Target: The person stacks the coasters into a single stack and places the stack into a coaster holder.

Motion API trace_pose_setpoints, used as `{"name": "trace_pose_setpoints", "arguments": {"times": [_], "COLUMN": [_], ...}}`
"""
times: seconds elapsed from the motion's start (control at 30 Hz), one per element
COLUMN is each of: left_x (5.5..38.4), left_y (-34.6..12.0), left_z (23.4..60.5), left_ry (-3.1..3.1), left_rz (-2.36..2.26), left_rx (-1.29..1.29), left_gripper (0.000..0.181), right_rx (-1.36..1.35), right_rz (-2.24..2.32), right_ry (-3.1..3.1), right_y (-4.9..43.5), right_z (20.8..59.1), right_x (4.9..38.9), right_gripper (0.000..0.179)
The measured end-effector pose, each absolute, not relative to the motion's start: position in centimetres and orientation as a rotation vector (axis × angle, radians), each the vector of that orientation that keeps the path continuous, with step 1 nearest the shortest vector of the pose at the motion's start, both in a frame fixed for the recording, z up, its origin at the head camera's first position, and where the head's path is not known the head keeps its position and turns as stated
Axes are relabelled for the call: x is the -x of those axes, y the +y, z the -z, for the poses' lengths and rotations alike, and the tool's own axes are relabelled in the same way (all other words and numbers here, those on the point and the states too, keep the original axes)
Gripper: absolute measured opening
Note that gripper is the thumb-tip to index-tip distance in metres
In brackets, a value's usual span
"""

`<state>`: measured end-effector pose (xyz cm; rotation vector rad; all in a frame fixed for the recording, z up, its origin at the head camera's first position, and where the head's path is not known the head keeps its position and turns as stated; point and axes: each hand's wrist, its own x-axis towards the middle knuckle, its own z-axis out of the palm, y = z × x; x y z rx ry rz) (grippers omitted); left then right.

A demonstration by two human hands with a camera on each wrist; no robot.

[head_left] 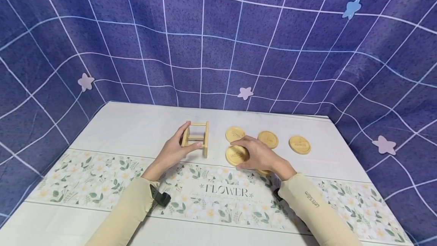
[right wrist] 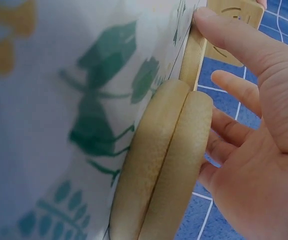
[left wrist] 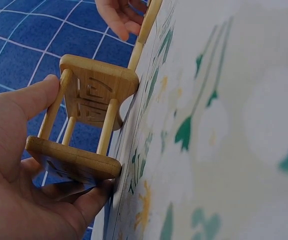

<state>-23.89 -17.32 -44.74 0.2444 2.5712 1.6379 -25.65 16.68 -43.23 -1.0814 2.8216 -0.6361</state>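
A blue gridded curtain [head_left: 218, 41] fills the back and both sides; in front of it stretches a white tabletop [head_left: 150, 117], crossed by a floral band [head_left: 116, 183] lettered FLOWER; two pale sleeves [head_left: 119, 212] come in over its front edge, left and right.

The hands are well apart; the left hand [head_left: 172, 149] grips the small wooden rack [head_left: 206, 139], its thumb along the near side and its fingertips at the far left corner; the right hand [head_left: 261, 155] straddles the near coaster [head_left: 235, 156], forefinger at the far rim and thumb at the near one; whether those fingertips have closed on the wood I cannot tell.

The relation that matters is sideways: the rack stands to the left of the near coaster, with a strip of white tabletop between; its rods run left to right, so its right panel faces the coaster, which lies flat and, being round, has no long axis; the right hand is the nearer to it.

Just beyond the near coaster lies the far-left coaster [head_left: 235, 134], close by the right knuckles; the middle coaster [head_left: 268, 139] sits behind the hand, and the rightmost coaster [head_left: 300, 145] further off; below the right palm, the right wrist view shows two rims [right wrist: 176, 165] touching; the left thumb lies across the rack's near side, partly in the way there.
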Motion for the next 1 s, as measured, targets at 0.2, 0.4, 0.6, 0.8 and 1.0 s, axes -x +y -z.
{"name": "trace_pose_setpoints", "arguments": {"times": [0.2,0.4,0.6,0.8,1.0], "left_x": [23.87,23.92,24.06,24.01,24.06], "left_y": [-17.47,-17.51,-17.44,-17.45,-17.47], "left_z": [44.77,44.82,44.88,44.84,44.93], "left_ry": [2.572,2.576,2.580,2.572,2.576], "left_rz": [-1.634,-1.625,-1.624,-1.632,-1.626], "left_rx": [-0.241,-0.234,-0.238,-0.237,-0.236], "left_gripper": [0.100,0.100,0.100,0.100,0.100], "right_rx": [1.074,1.065,1.060,1.040,1.016], "right_rz": [0.633,0.630,0.618,0.613,0.617], "right_ry": [2.811,2.800,2.798,2.794,2.790], "right_y": [16.53,16.45,16.45,16.48,16.54], "right_z": [43.12,43.06,43.13,43.24,43.33], "right_x": [25.58,25.48,25.41,25.43,25.38], "right_gripper": [0.081,0.081,0.079,0.076,0.074]}}
